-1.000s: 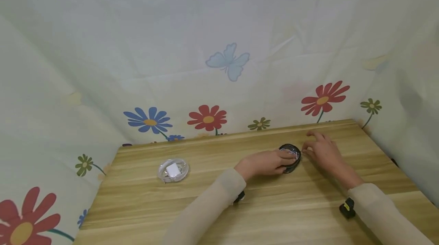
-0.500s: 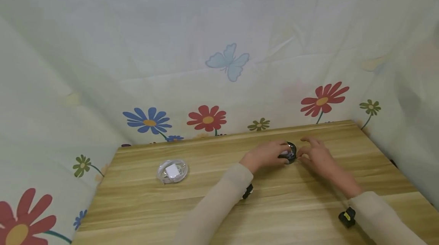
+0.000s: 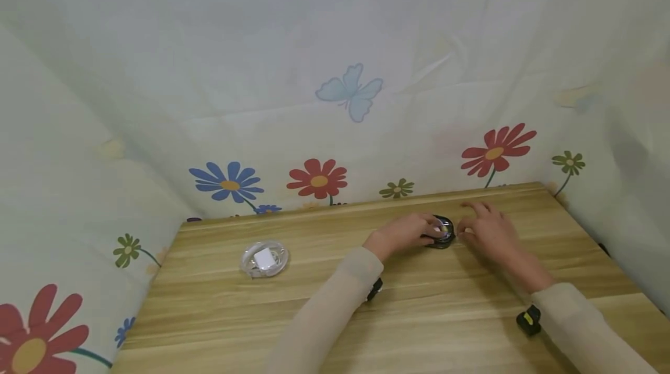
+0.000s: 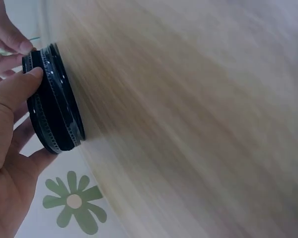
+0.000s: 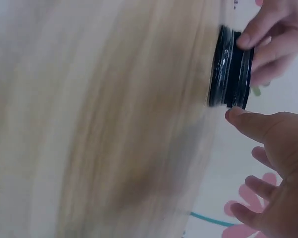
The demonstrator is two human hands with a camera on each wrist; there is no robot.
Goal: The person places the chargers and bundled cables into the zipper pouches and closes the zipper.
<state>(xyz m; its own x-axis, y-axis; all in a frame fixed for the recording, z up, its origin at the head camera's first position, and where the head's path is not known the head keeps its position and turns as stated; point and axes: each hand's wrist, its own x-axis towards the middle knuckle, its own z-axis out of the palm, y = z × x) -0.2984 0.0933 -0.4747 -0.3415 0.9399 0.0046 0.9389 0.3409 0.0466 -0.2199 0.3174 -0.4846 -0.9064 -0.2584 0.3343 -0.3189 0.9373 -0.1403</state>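
Observation:
A round black zip pouch (image 3: 446,233) with a glossy rim sits toward the back right of the wooden table. My left hand (image 3: 405,235) grips it from the left. In the left wrist view, the thumb (image 4: 32,77) presses on the black side wall between two zipper tracks, with fingers behind it. On the pouch's right edge, my right hand (image 3: 489,233) has its thumb and index finger together in a pinch at the zipper. Its thumb tip (image 5: 234,115) meets the pouch's end, and the other fingers are spread apart. The pinched zipper pull is hidden by the fingertips.
A clear round pouch (image 3: 282,257) holding a white charger block (image 3: 264,259) and a cable lies on the left of the table (image 3: 209,316). Behind the table's back edge hangs a white sheet (image 3: 251,83) printed with flowers and a butterfly.
My left fingers lay across the black pouch's top; now they hold it by the side. The pouch has shifted slightly back. My right hand has moved a little left, staying at its edge.

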